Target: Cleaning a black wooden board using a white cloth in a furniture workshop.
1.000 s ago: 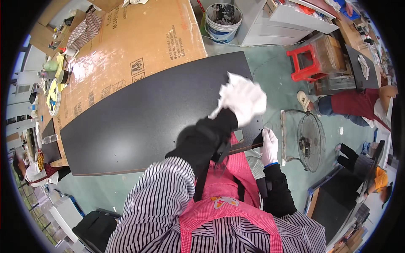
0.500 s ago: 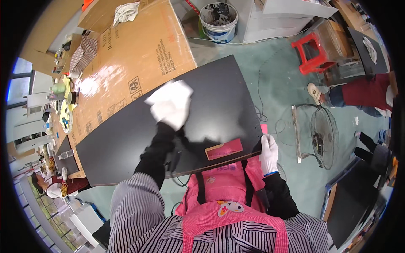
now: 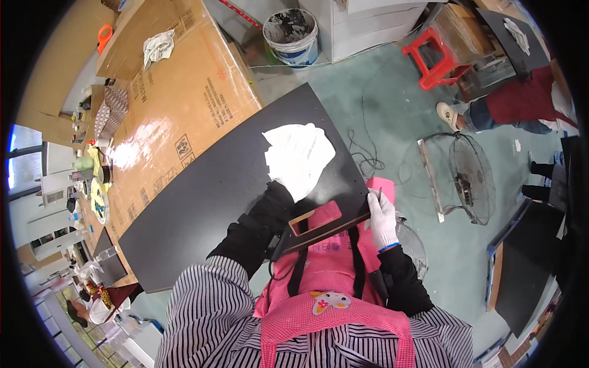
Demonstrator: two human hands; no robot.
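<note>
A black board lies tilted across the cardboard-covered table and juts out over my lap. Near its front right corner is a rectangular cut-out, with my pink apron showing through it. My left hand, in a white glove, is closed on a white cloth and presses it to the board's surface behind the cut-out. Glove and cloth are so bright that the fingers barely show. My right hand, also gloved, grips the board's right edge by the front corner. A thin dark sliver shows at its fingertips, too small to name.
Brown cardboard covers the table, with a crumpled cloth on it. On the floor stand a stained bucket, a red stool and a fan, with a cable nearby. Other people are at both sides.
My left hand has slid the cloth rightward over the board, closer to its right edge. My view has shifted, and the board sits at a steeper slant. The right hand stays at the corner.
</note>
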